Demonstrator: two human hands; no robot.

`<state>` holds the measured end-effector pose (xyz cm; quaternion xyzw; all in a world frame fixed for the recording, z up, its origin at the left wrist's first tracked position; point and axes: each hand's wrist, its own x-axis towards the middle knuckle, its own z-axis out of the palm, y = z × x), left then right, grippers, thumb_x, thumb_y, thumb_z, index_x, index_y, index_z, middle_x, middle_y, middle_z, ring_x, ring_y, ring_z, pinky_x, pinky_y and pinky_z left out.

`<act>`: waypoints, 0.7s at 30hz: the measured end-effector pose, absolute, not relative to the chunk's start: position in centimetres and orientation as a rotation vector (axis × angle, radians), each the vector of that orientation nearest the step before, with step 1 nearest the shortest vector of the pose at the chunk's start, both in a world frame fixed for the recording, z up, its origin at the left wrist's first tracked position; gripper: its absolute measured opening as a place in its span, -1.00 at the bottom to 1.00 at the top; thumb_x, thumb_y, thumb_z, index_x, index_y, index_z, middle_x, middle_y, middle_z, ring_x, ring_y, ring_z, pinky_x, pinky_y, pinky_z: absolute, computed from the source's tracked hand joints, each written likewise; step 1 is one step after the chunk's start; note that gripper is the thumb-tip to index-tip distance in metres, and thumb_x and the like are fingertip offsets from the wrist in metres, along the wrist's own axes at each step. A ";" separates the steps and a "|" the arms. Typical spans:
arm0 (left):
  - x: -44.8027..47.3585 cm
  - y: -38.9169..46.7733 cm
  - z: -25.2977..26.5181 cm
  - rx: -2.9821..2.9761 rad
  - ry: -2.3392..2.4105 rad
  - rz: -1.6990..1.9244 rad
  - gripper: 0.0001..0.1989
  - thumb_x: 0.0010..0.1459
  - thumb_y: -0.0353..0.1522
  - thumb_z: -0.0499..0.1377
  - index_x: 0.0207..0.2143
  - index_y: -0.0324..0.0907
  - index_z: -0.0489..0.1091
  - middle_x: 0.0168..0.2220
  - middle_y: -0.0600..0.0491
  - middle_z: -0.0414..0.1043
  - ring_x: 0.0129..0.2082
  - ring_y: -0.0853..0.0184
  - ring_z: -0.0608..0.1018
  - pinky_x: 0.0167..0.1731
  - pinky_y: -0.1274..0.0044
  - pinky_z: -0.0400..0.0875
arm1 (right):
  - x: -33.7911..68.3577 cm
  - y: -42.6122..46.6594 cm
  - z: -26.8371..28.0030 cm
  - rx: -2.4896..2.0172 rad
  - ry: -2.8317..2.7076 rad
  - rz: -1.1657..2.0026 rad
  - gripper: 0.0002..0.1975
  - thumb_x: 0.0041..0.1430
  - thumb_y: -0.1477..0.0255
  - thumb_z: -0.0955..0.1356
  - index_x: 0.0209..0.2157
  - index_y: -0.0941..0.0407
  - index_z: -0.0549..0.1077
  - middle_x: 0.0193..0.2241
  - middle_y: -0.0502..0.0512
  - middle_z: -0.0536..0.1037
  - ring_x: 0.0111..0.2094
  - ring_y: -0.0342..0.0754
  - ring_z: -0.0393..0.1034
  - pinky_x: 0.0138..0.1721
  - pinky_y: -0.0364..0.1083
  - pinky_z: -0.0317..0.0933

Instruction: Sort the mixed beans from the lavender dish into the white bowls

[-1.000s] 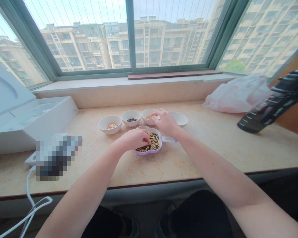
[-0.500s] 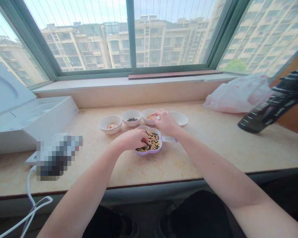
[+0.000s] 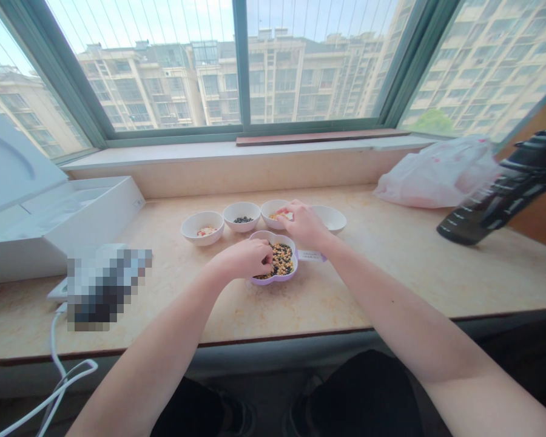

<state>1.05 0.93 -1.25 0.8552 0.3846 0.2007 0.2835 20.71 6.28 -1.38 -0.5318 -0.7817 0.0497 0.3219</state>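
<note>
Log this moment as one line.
left hand: at mixed beans in purple bowl; right hand: at white bowl with yellow pieces; black-bean bowl: untouched

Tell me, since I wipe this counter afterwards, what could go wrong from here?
The left hand is in the dish of mixed yellow and black pieces, so some might get pushed over the rim. The dish's handle reaches close to the right wrist; a bump there could shift or tip it. The right hand is at the bowl of yellow pieces, close beside the bowl of black pieces, so a knock could jostle both.
</note>
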 end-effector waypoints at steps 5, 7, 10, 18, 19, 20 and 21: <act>1.1 0.8 -0.9 2.508 1.061 0.318 -0.70 0.05 -0.48 0.13 -0.69 -0.15 0.16 -0.56 0.07 0.22 -0.53 0.35 0.24 -0.44 0.44 0.13 | 20.7 6.2 -1.4 -1.377 -2.059 0.128 -0.76 0.30 0.37 0.34 -0.13 0.12 0.62 -0.15 0.16 0.57 -0.19 0.01 0.47 -0.06 -0.02 0.27; 1.0 0.8 -0.8 2.508 1.078 0.333 -0.77 0.13 -0.45 0.09 -0.59 -0.15 0.23 -0.44 0.04 0.30 -0.46 0.33 0.30 -0.38 0.44 0.17 | 20.7 6.2 -1.3 -1.372 -2.059 0.124 -0.77 0.29 0.38 0.34 -0.13 0.12 0.62 -0.16 0.16 0.56 -0.20 0.01 0.47 -0.07 -0.02 0.27; 0.6 1.0 -0.5 2.373 1.070 0.473 -0.80 0.24 -0.42 0.04 -0.48 -0.13 0.23 -0.39 0.06 0.28 -0.41 0.31 0.31 -0.32 0.43 0.19 | 20.7 6.3 -1.3 -1.356 -2.054 0.115 -0.77 0.29 0.38 0.35 -0.14 0.13 0.62 -0.18 0.16 0.56 -0.22 0.01 0.48 -0.08 -0.02 0.28; -0.3 1.4 0.7 1.853 0.969 0.818 -0.78 0.35 -0.26 0.04 -0.39 -0.13 0.22 -0.48 0.14 0.13 -0.49 0.40 0.22 -0.46 0.53 0.13 | 20.5 6.2 -1.2 -1.263 -2.026 0.143 -0.80 0.26 0.37 0.38 -0.18 0.13 0.63 -0.24 0.15 0.58 -0.28 -0.03 0.47 -0.11 -0.03 0.30; -0.2 1.5 0.6 1.758 0.959 0.858 -0.76 0.34 -0.24 0.06 -0.40 -0.14 0.21 -0.49 0.15 0.12 -0.51 0.42 0.20 -0.48 0.54 0.10 | 20.4 6.1 -1.1 -1.214 -2.020 0.170 -0.80 0.26 0.36 0.38 -0.19 0.13 0.63 -0.26 0.14 0.59 -0.32 -0.05 0.46 -0.13 -0.03 0.31; -0.1 1.7 0.5 1.657 0.935 0.893 -0.74 0.33 -0.23 0.07 -0.40 -0.15 0.20 -0.50 0.16 0.12 -0.52 0.44 0.19 -0.50 0.56 0.09 | 20.2 5.9 -1.0 -1.152 -2.015 0.213 -0.80 0.26 0.36 0.38 -0.18 0.12 0.63 -0.28 0.12 0.59 -0.35 -0.07 0.44 -0.17 -0.04 0.32; -0.1 1.9 0.4 1.561 0.902 0.924 -0.74 0.32 -0.22 0.09 -0.40 -0.15 0.21 -0.49 0.16 0.12 -0.53 0.45 0.19 -0.51 0.58 0.08 | 20.1 5.6 -0.8 -1.083 -2.008 0.272 -0.79 0.26 0.35 0.38 -0.18 0.12 0.63 -0.28 0.11 0.60 -0.39 -0.10 0.43 -0.22 -0.06 0.33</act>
